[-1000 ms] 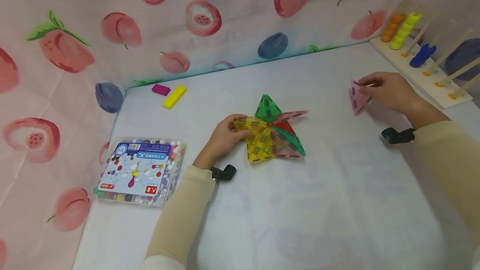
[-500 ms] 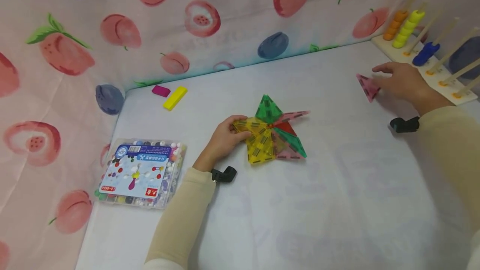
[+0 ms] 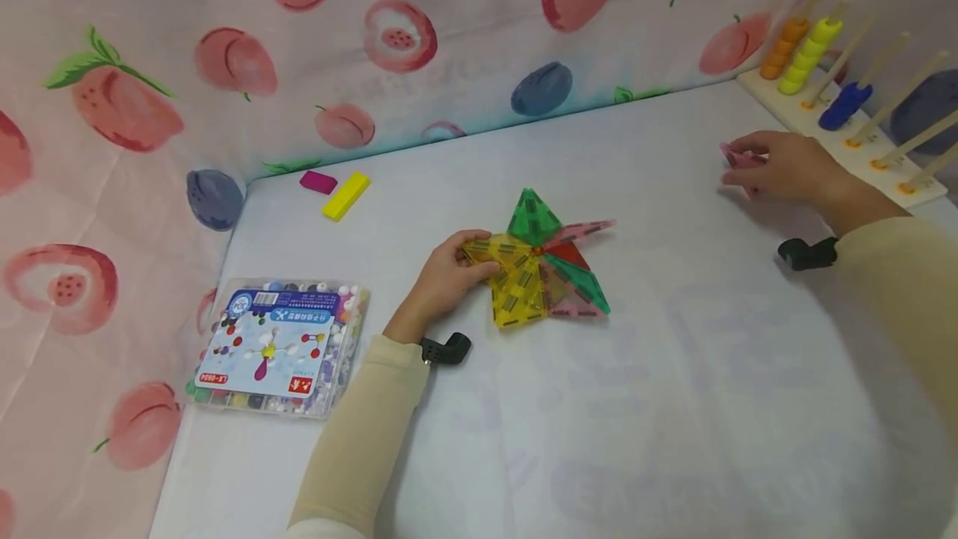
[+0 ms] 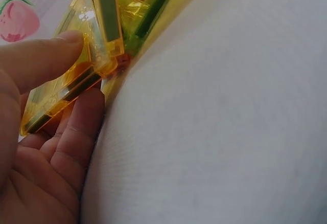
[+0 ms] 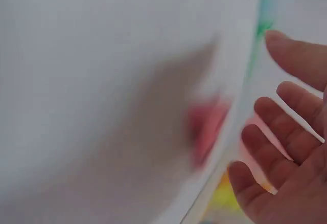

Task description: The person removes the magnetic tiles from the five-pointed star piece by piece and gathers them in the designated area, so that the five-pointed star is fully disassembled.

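My left hand holds the yellow edge of a magnetic tile build on the white table. Yellow, green, pink and red triangles fan out from its middle. In the left wrist view, the thumb presses one yellow triangular tile from above, with fingers beneath. Far to the right, my right hand is at a pink triangular tile, which shows between thumb and forefinger in the head view. From the right wrist, the fingers look spread and the blurred pink tile lies beyond their tips.
A bead abacus with upright pegs stands at the back right, close to my right hand. A clear box of small parts lies left of my left forearm. Yellow and magenta blocks lie at the back left.
My right hand has let go of the pink tile, moved slightly back and right, and come round it again. The pink tile has turned and shifted right. My left hand stays put.
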Tool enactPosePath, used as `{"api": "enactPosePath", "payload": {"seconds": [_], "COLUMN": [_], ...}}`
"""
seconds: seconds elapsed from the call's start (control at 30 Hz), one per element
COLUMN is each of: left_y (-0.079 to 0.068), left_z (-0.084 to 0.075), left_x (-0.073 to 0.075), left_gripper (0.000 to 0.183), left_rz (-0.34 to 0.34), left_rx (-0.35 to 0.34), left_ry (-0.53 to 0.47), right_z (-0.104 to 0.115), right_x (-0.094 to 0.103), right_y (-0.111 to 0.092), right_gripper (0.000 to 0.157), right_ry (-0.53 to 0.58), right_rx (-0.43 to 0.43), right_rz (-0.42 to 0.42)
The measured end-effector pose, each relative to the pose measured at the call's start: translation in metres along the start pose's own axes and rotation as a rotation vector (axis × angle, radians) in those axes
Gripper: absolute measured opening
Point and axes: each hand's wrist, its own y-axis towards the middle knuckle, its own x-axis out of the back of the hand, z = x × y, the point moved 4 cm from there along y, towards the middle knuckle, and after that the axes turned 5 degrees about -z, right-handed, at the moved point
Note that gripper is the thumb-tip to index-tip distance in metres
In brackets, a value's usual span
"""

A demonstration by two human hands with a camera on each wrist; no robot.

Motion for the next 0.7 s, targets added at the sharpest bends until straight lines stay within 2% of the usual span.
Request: {"api": "enactPosePath", "payload": {"seconds": [0.1,0.23,0.33,0.5,0.6,0.7], "left_y": [-0.001,-0.001,0.0,0.0,-0.001,-0.001], "left_z": [0.0,-0.001,-0.001,0.0,-0.001,-0.001], "left_x": [-0.001,-0.002,-0.002,-0.001,-0.001,-0.002], "left_gripper": [0.047,0.047,0.048,0.047,0.047,0.046], "left_rz": [-0.004,-0.001,0.007,0.0,0.0,-0.001], "left_rx": [-0.003,-0.007,-0.001,0.003,0.005,0.004], "left_ry": [0.004,0.008,0.006,0.005,0.005,0.004], "right_z": [0.037,0.089,0.117,0.141,0.148,0.15], "right_x": [-0.016,-0.048,-0.071,-0.094,-0.102,-0.105], "right_y": [-0.016,-0.044,-0.057,-0.058,-0.055,-0.051], "right_gripper": [0.068,0.047,0.042,0.053,0.055,0.051], "right_ry": [0.08,0.113,0.144,0.214,0.207,0.165], "right_rx": [0.11,0.334,0.43,0.421,0.405,0.388], "right_rz": [-0.03,-0.052,0.007,0.143,0.168,0.15]}}
